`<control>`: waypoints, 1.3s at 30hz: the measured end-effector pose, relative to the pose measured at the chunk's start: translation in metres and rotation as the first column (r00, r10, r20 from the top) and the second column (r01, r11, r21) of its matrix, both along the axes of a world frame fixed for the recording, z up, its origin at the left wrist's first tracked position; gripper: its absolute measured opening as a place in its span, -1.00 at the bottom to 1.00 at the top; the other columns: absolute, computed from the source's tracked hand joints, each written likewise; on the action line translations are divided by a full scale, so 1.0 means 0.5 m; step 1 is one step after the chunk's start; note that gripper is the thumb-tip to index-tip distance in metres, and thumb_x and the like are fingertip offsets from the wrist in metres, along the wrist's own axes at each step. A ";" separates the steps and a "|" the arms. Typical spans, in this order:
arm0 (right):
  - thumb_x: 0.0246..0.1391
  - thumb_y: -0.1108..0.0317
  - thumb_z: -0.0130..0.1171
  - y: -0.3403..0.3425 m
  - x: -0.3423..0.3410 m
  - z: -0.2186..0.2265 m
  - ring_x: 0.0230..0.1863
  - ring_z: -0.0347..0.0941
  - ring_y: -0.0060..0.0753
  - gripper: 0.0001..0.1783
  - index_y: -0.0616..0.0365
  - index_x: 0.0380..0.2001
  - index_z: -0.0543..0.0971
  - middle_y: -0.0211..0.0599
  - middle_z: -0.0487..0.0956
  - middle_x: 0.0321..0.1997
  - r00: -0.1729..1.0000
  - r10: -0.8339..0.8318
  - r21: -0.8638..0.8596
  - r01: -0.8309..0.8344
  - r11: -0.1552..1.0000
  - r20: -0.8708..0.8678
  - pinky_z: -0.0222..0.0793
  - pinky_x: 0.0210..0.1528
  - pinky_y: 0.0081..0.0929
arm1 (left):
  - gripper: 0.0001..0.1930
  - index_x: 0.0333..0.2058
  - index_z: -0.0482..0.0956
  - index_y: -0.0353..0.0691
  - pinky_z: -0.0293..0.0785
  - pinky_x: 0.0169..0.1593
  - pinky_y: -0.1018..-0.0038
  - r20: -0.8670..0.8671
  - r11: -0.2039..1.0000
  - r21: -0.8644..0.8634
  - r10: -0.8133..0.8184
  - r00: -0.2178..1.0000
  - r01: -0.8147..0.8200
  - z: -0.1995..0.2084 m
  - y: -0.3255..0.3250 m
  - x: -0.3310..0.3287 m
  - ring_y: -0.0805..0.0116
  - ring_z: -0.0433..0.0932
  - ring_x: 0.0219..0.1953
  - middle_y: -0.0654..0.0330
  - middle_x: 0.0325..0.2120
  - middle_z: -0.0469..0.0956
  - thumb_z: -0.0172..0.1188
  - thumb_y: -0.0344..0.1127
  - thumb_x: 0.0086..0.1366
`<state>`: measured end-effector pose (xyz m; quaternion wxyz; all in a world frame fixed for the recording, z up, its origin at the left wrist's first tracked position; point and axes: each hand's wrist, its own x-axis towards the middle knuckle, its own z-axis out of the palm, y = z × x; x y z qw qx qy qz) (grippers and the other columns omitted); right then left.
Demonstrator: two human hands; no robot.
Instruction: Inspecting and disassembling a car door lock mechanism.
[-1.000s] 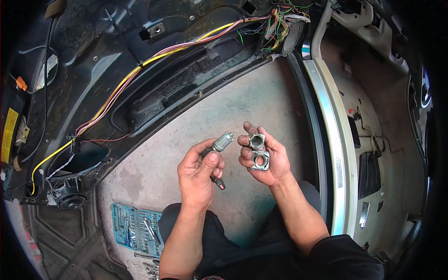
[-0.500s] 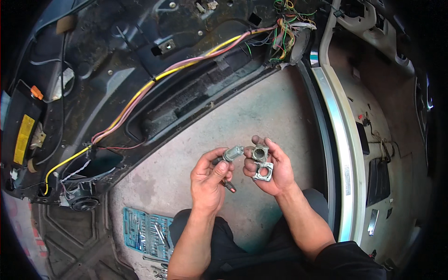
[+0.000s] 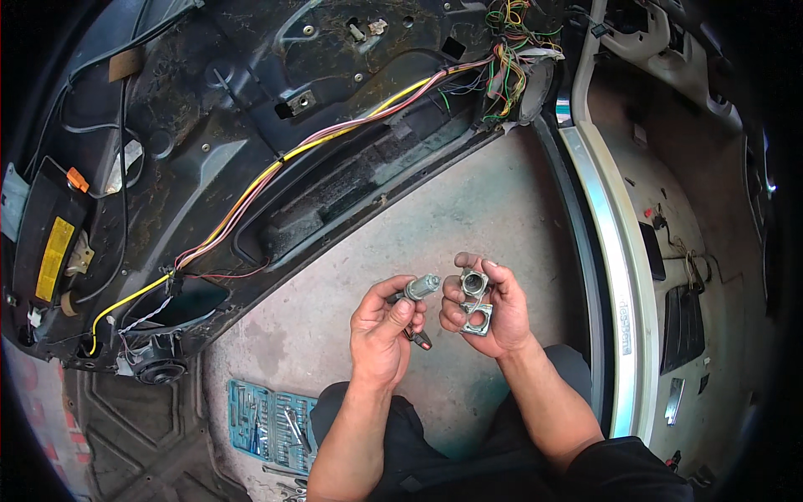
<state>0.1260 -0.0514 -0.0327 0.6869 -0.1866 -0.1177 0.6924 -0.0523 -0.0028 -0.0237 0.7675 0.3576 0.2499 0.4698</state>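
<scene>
My left hand (image 3: 381,339) is closed on a grey metal lock cylinder (image 3: 424,287), whose stepped end points up and to the right. Below the fingers of that hand sticks out a dark, slim piece (image 3: 419,339) with a red mark; what it is I cannot tell. My right hand (image 3: 504,318) grips a metal housing (image 3: 478,326) with two round openings, one above the other, between thumb and fingers. A small gap separates cylinder and housing. Both are held above the concrete floor, in front of my knees.
An open car door (image 3: 251,92) without its trim fills the upper left, with a yellow and pink wiring harness (image 3: 314,138) across it. A blue socket set case (image 3: 272,418) lies open at lower left, near a dark mat (image 3: 142,435). The door sill (image 3: 598,217) runs along the right.
The view has shifted slightly. Both hands sit a little lower in the picture, and the cylinder's end and the housing are slightly farther apart. Both grips remain.
</scene>
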 end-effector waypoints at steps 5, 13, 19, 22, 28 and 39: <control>0.38 -0.08 -0.03 -0.001 -0.002 0.000 -0.47 0.40 -0.32 -0.56 -0.02 0.08 0.51 -0.26 0.49 -0.36 0.997 -0.009 0.045 0.012 0.999 -0.073 0.24 -0.38 -0.27 | -0.68 0.09 0.56 -0.35 0.53 -0.18 0.48 -0.129 0.995 0.087 0.055 0.990 -0.044 0.012 -0.007 0.006 0.45 0.57 -0.31 0.10 -0.28 0.66 0.32 -0.40 0.42; 0.43 0.02 -0.12 0.006 0.017 -0.018 -0.42 0.47 -0.19 -0.62 0.02 0.06 0.44 -0.13 0.53 -0.32 0.992 -0.018 0.036 0.023 0.999 -0.126 0.38 -0.30 -0.17 | -0.74 -0.01 0.57 -0.38 0.49 -0.30 0.53 -0.492 0.819 0.574 0.361 0.792 -0.017 0.067 -0.053 0.001 0.52 0.53 -0.37 0.20 -0.36 0.62 0.27 -0.45 0.37; 0.47 0.05 -0.15 0.008 0.025 -0.016 -0.39 0.51 -0.18 -0.64 0.03 0.10 0.39 -0.13 0.55 -0.32 0.999 -0.050 -0.018 0.049 0.999 -0.015 0.41 -0.34 -0.25 | -0.42 0.16 0.61 -0.20 0.52 -0.40 0.38 -0.617 0.448 0.787 0.560 0.553 0.424 0.114 -0.049 0.000 0.28 0.59 -0.54 0.15 -0.50 0.62 0.31 -0.56 0.09; 0.49 0.10 -0.15 0.009 0.020 -0.013 -0.35 0.53 -0.26 -0.67 0.05 0.10 0.38 -0.16 0.58 -0.30 0.987 -0.064 -0.060 0.074 0.995 0.146 0.43 -0.32 -0.30 | -0.31 0.27 0.54 -0.13 0.59 -0.37 0.25 -0.679 0.413 0.721 0.581 0.449 0.556 0.117 -0.052 0.009 0.10 0.63 -0.50 0.10 -0.47 0.65 0.29 -0.51 0.06; 0.50 0.16 -0.17 0.008 -0.004 -0.018 -0.28 0.54 -0.39 -0.70 0.08 0.10 0.38 -0.21 0.62 -0.23 0.927 -0.060 -0.037 0.079 0.996 0.371 0.45 -0.24 -0.40 | -0.29 0.34 0.39 -0.14 0.63 -0.30 0.15 -0.805 0.467 0.564 0.495 0.327 0.681 0.089 -0.043 0.016 -0.01 0.69 -0.42 0.04 -0.40 0.71 0.25 -0.40 0.15; 0.50 0.06 -0.10 0.004 0.003 -0.020 -0.16 0.46 -0.49 -0.54 0.09 0.26 0.25 -0.23 0.55 -0.08 0.846 -0.121 0.067 0.101 0.993 0.520 0.41 -0.11 -0.48 | -0.20 0.45 0.16 -0.39 0.47 -0.33 0.47 -0.464 0.851 0.308 -0.256 0.848 0.426 0.025 -0.027 0.002 0.42 0.53 -0.46 0.15 -0.40 0.62 0.28 -0.43 0.27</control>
